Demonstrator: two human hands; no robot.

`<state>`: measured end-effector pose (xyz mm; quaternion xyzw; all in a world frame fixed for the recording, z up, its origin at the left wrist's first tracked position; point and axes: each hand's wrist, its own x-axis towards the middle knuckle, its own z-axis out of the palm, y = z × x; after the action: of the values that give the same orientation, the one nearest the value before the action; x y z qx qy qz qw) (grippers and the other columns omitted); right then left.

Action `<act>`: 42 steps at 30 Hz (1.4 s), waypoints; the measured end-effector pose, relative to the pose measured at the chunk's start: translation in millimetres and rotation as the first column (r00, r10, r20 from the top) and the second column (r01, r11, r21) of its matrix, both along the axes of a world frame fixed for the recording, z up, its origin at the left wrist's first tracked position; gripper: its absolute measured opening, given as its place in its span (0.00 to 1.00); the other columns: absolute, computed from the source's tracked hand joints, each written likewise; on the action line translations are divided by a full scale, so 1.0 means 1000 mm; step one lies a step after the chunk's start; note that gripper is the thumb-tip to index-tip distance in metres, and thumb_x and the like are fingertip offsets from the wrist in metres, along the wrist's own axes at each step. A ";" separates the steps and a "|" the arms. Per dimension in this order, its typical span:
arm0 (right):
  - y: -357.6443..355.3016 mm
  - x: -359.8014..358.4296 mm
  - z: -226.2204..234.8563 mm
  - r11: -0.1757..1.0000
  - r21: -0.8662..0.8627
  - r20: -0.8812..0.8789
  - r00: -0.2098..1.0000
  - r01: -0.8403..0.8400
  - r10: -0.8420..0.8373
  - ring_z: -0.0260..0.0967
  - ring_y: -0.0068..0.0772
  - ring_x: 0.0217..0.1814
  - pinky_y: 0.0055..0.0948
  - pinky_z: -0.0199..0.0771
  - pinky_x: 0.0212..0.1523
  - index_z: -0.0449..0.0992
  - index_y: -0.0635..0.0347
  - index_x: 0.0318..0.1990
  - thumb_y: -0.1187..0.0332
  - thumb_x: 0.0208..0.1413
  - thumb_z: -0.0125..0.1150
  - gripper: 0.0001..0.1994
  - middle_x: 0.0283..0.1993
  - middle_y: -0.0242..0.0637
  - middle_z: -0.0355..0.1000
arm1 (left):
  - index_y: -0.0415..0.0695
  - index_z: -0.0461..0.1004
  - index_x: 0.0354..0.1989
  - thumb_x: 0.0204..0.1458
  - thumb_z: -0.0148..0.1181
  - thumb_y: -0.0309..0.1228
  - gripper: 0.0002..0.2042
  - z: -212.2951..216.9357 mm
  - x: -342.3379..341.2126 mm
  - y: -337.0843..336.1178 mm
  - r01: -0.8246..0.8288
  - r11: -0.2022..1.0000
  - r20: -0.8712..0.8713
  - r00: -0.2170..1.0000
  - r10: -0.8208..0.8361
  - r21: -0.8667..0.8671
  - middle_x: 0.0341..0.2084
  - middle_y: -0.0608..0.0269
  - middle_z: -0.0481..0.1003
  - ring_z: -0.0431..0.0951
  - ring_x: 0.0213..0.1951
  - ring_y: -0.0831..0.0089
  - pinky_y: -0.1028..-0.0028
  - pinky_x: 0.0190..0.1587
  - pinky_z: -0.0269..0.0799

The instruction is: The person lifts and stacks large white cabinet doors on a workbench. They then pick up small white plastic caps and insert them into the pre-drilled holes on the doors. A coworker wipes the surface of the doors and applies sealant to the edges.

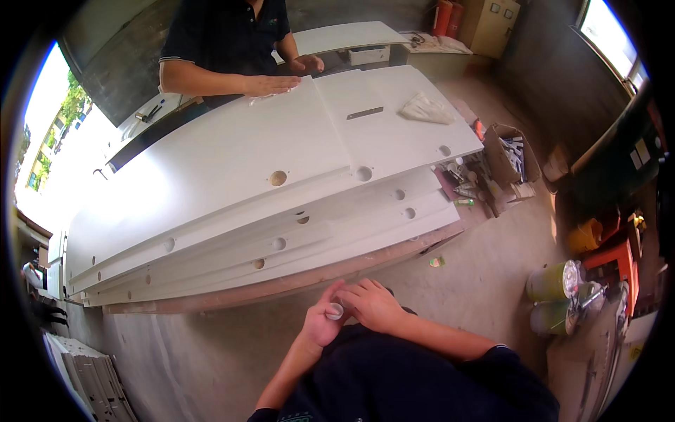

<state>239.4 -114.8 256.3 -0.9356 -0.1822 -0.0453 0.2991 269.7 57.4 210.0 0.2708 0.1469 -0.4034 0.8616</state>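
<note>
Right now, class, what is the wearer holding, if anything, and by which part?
The left hand holds a small whitish round thing, apparently by its side, round end showing; whether the right hand grips it too cannot be told.

Place: a workshop, by its look
Stock: large white panels (232, 193) with round holes, stacked on a table (302, 281)
Supplies: a cardboard box (499, 167) full of tubes, greenish pails (548, 283) at the right
Floor (450, 316): bare, concrete-like
Far corner: red cylinders (441, 19) beside a beige cabinet (487, 29)
</note>
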 end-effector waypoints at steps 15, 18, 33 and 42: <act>0.007 -0.004 -0.005 0.996 0.087 -0.076 0.997 0.032 -0.025 0.69 0.41 0.46 0.39 0.68 0.48 0.72 0.51 0.46 0.70 0.43 0.61 0.18 0.42 0.36 0.73 | 0.44 0.61 0.61 0.36 0.45 0.20 0.34 0.001 -0.008 0.001 -0.045 0.999 -0.034 0.998 0.045 0.007 0.39 0.60 0.71 0.71 0.40 0.67 0.60 0.50 0.67; 0.007 -0.004 -0.009 0.990 0.133 -0.042 0.998 0.042 -0.037 0.70 0.43 0.46 0.40 0.69 0.46 0.73 0.52 0.46 0.69 0.43 0.62 0.18 0.42 0.38 0.73 | 0.44 0.61 0.60 0.36 0.45 0.21 0.33 -0.005 -0.007 0.003 -0.054 0.998 -0.058 0.997 0.052 -0.029 0.42 0.57 0.70 0.72 0.42 0.64 0.57 0.51 0.67; 0.012 -0.005 0.000 0.935 0.333 -0.068 0.992 0.120 -0.103 0.70 0.48 0.45 0.40 0.71 0.45 0.73 0.55 0.49 0.66 0.46 0.67 0.20 0.44 0.43 0.74 | 0.45 0.67 0.53 0.57 0.43 0.32 0.16 -0.013 -0.010 0.000 -0.018 0.982 -0.060 0.998 0.030 0.188 0.48 0.56 0.71 0.72 0.49 0.61 0.59 0.50 0.70; 0.031 -0.003 -0.007 0.960 0.278 -0.041 0.999 0.023 -0.012 0.69 0.48 0.43 0.39 0.70 0.45 0.73 0.56 0.46 0.71 0.43 0.67 0.20 0.45 0.41 0.73 | 0.47 0.70 0.45 0.60 0.43 0.38 0.13 -0.036 -0.016 -0.001 -0.126 0.990 -0.207 0.969 0.138 0.071 0.41 0.63 0.73 0.73 0.43 0.66 0.64 0.46 0.71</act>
<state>236.2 -84.2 248.9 -0.8865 -0.1599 -0.0550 0.4307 253.7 56.3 174.4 0.2407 0.2668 -0.3673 0.8579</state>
